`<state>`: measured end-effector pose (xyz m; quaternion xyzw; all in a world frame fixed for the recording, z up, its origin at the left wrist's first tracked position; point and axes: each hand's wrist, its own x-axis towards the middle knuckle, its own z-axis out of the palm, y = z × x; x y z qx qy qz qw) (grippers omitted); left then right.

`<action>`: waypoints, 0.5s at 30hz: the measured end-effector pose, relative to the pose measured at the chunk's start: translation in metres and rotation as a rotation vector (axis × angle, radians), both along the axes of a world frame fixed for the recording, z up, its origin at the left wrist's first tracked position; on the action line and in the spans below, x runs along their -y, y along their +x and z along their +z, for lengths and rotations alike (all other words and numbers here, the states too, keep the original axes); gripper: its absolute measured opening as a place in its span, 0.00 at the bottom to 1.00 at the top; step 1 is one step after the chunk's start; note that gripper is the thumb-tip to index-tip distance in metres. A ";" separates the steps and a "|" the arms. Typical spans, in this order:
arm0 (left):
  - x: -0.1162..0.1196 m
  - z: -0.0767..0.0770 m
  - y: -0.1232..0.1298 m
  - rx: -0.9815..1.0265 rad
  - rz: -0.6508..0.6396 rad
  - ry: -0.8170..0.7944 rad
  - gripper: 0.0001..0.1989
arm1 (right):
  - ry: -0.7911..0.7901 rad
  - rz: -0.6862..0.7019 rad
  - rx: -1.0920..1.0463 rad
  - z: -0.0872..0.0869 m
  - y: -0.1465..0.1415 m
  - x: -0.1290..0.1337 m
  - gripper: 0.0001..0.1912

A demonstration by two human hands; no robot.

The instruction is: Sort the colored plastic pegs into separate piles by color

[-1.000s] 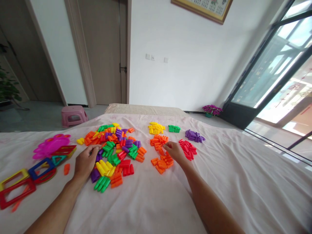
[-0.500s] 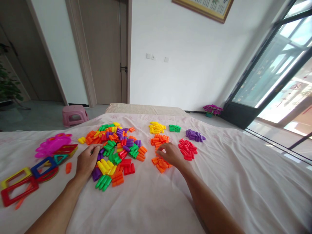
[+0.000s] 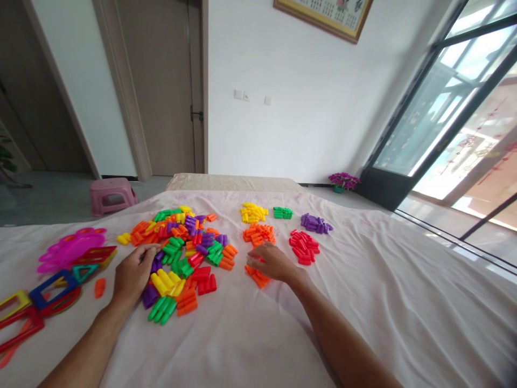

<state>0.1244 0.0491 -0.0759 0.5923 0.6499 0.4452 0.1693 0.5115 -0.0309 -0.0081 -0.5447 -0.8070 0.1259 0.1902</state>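
My left hand (image 3: 135, 269) rests at the left edge of a mixed heap of coloured plastic pieces (image 3: 173, 250), fingers bent together; what they hold, if anything, is hidden. Over the lower orange pieces (image 3: 257, 277) is my right hand (image 3: 271, 261), its fingers apart and no piece visible in it. More orange pieces (image 3: 258, 234) lie just beyond it. To its right is a red pile (image 3: 304, 247). Farther back are separate yellow (image 3: 253, 212), green (image 3: 283, 213) and purple (image 3: 316, 223) piles.
At the left lie a magenta flower-shaped tray (image 3: 72, 249), a blue square frame (image 3: 54, 288), other coloured frames and a single orange piece (image 3: 100, 287). A pink stool (image 3: 113, 196) stands beyond the cloth-covered surface (image 3: 226, 345).
The view has shifted, so most things sit farther left. My right hand now covers more of the lower orange pieces, with its fingers more spread. The piles look unchanged.
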 end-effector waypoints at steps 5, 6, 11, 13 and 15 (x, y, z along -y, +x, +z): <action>0.001 0.003 0.002 0.005 -0.003 0.006 0.19 | 0.009 -0.064 -0.156 0.000 0.013 -0.007 0.15; 0.001 0.003 0.002 0.004 -0.001 0.010 0.19 | -0.010 -0.089 -0.173 0.002 0.017 -0.008 0.15; 0.000 0.001 0.002 0.006 0.008 0.008 0.19 | -0.164 -0.140 -0.086 0.011 0.030 -0.002 0.17; 0.000 0.000 0.001 0.006 0.011 0.003 0.19 | -0.190 -0.147 -0.020 0.009 0.027 0.007 0.24; 0.000 0.000 0.001 0.003 0.014 0.002 0.19 | -0.176 -0.152 0.039 0.001 0.016 0.019 0.34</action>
